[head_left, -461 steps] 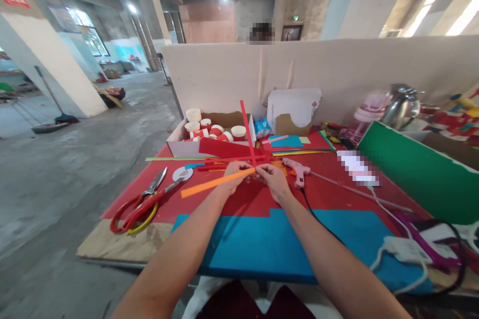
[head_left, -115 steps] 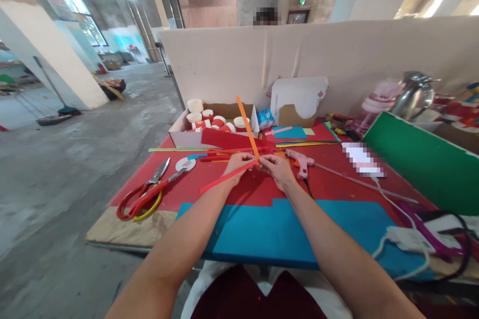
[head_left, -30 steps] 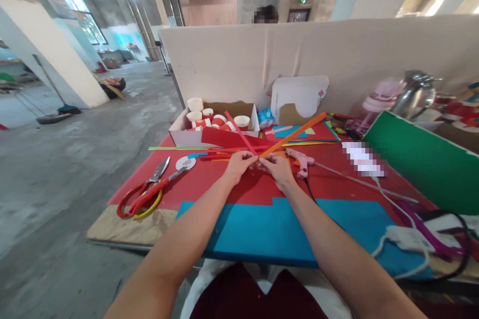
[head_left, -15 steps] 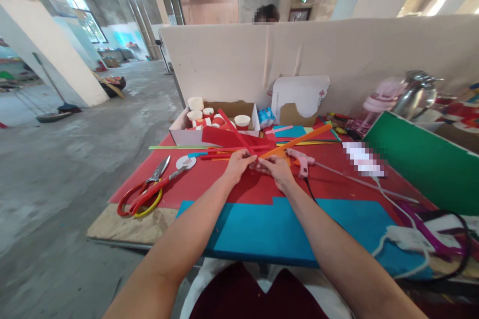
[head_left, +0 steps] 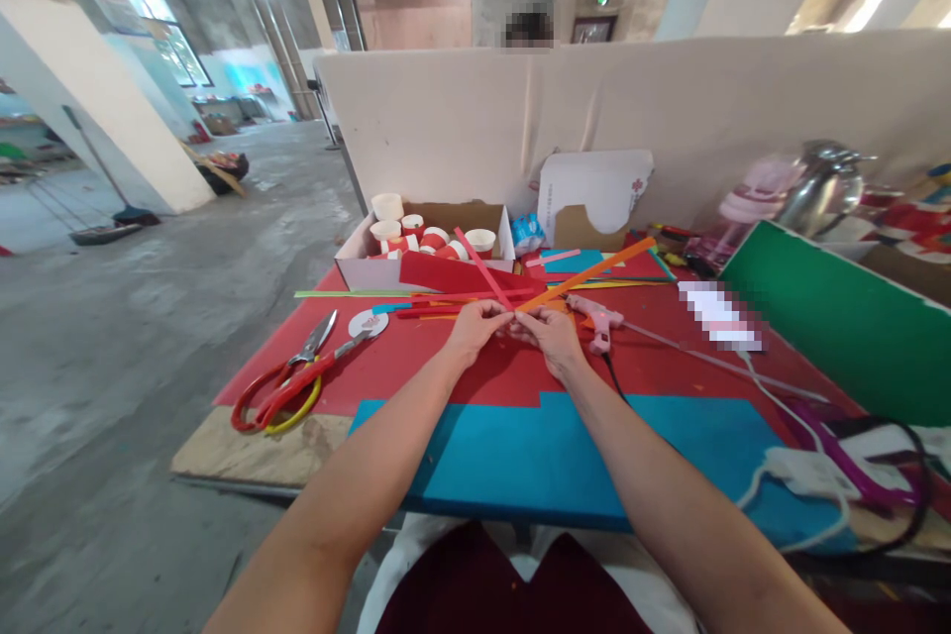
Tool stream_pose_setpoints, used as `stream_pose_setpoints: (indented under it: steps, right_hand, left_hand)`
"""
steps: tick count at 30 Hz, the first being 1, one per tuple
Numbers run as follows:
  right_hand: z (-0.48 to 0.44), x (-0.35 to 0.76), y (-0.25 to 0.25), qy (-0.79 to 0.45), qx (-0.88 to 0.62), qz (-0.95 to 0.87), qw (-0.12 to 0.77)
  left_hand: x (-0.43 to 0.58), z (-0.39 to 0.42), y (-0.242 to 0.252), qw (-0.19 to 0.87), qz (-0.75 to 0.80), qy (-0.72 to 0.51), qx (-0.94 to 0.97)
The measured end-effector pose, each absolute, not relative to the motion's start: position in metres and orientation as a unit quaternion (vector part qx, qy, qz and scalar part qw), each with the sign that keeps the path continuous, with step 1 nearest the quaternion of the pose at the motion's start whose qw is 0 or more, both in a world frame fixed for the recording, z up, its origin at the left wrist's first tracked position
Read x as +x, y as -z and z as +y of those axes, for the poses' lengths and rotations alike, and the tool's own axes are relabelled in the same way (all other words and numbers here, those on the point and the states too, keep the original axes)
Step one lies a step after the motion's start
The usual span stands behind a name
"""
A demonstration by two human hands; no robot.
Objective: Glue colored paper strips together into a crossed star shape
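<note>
My left hand [head_left: 476, 331] pinches the lower end of a red paper strip [head_left: 484, 267], which slants up and to the left. In my right hand [head_left: 551, 337] is an orange paper strip [head_left: 594, 271], slanting up to the right. The two strips meet between my fingertips in a V; whether they are stuck together is hidden by the fingers. Loose paper strips [head_left: 438, 310] in several colours lie just behind my left hand. A pink glue gun [head_left: 600, 319] rests right of my right hand, its nozzle toward the fingers.
Red-handled scissors [head_left: 286, 384] and a round white disc [head_left: 369, 323] lie on the left. Behind stands a box [head_left: 371, 273] of paper cups. Blue sheets [head_left: 512, 456] cover the near edge. A green board [head_left: 839, 327], a steel jug [head_left: 824, 186] and white plugs with cords [head_left: 806, 472] are at right.
The red strip's upper end has swung to the right, narrowing the V. The orange strip's far end has shifted slightly up and left. Both hands keep their pinch in nearly the same place.
</note>
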State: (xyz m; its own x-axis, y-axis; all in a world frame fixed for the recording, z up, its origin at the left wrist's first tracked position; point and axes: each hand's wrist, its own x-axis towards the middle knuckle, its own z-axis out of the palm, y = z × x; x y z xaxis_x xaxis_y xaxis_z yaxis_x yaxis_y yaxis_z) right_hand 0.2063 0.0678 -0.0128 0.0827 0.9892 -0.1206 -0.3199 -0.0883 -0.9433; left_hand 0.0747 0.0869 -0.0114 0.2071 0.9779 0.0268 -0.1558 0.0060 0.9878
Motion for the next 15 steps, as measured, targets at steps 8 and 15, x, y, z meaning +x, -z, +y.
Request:
stream_pose_setpoints:
  steps: [8,15]
  right_hand:
    - [0.0678,0.2076,0.0113,-0.569,-0.471,-0.356,0.573]
    - [0.0677,0.2074,0.0121,-0.565,-0.471,-0.369,0.567]
  left_hand:
    - [0.0741,0.0861,0.0074,0.576,0.408,-0.495,0.506]
    - [0.0723,0.0863,0.0062,0.577,0.407,-0.509,0.492]
